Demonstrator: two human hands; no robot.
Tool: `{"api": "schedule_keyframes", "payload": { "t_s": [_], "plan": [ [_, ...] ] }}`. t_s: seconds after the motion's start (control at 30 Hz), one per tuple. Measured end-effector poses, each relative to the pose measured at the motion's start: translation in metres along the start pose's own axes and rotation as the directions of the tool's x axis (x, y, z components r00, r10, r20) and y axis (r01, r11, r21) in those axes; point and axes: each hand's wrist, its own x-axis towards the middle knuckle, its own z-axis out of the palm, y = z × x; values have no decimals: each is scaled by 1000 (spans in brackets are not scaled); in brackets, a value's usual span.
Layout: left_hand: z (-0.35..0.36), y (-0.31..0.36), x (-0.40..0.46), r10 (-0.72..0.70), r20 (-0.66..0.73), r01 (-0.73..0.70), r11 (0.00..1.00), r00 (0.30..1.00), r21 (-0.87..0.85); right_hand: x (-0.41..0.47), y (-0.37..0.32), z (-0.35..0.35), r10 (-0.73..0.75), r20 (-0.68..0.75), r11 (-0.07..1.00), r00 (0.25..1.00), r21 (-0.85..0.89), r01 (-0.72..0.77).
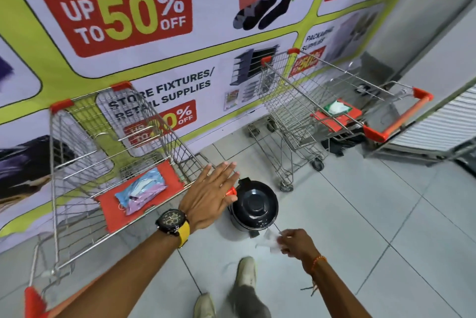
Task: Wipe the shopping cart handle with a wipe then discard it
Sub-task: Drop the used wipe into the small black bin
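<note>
My left hand (210,192) is flat with fingers spread, resting over the right end of the near shopping cart's (77,163) orange handle, whose tip (231,192) shows under the fingers. My right hand (296,241) pinches a crumpled white wipe (269,240) low over the floor, just in front of a black pedal bin (253,205) whose lid is down. A pack of wipes (140,190) in blue and pink wrap lies on the cart's red child seat flap.
A second cart (322,101) with an orange handle (401,118) stands to the right, a green wipes pack (337,107) on its seat. A sale banner wall runs behind both carts. My shoes (247,272) are on the grey floor tiles.
</note>
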Motion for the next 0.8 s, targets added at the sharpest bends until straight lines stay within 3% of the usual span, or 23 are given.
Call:
{"api": "schedule_keyframes", "payload": {
  "t_s": [0.13,0.3,0.47,0.57,0.67,0.8],
  "plan": [
    [3,9,29,37,9,-37,999,999,-16,11,4,-8,-19,-39,1000,999,19,20],
    [14,11,50,15,9,-14,999,1000,-48,29,0,-16,-2,-124,981,992,194,26],
    [32,4,59,-139,31,142,979,990,-143,52,-15,-22,1,-134,950,991,310,41],
    [35,3,63,-154,24,156,981,988,-115,63,-25,-26,-52,-96,932,994,352,83],
    [35,4,68,-160,28,162,982,987,-93,67,-33,-33,-94,-103,951,990,285,120],
    [35,1,72,-164,26,166,981,986,-103,77,-41,-43,-118,-218,982,969,121,147]
  ]
}}
